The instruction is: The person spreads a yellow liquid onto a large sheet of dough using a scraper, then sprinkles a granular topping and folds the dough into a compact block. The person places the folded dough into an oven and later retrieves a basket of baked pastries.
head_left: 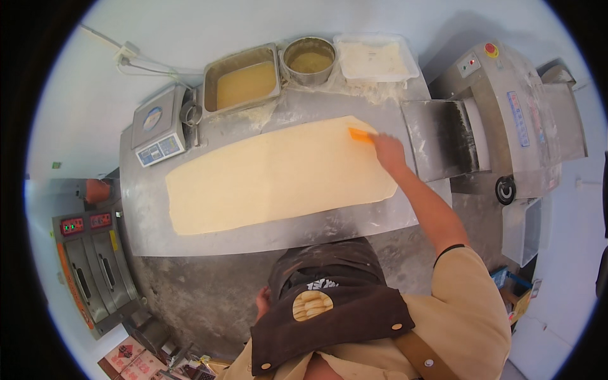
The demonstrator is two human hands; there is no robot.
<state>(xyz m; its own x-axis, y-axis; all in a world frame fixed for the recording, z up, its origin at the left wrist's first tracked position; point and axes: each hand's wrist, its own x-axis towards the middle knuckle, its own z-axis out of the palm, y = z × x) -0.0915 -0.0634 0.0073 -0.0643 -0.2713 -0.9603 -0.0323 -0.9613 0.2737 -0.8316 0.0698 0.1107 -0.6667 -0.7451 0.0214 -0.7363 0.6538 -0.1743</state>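
Observation:
A wide sheet of pale dough (266, 177) lies flat across the steel table, with rounded ends. At its far right part, my right hand (388, 152) is closed on an orange plastic dough scraper (360, 135), whose blade is over the dough. My right arm reaches out straight from the shoulder. My left hand (263, 300) hangs low beside my dark apron (332, 316), away from the table; its fingers are mostly hidden, and I see nothing in it.
Along the table's back stand a digital scale (158, 125), a small metal strainer (191, 114), a steel tray of yellowish liquid (208, 95), a round metal pot (308, 77) and a white plastic tub (411, 69). A dough-rolling machine (506, 120) adjoins the right side; an oven (95, 272) stands left.

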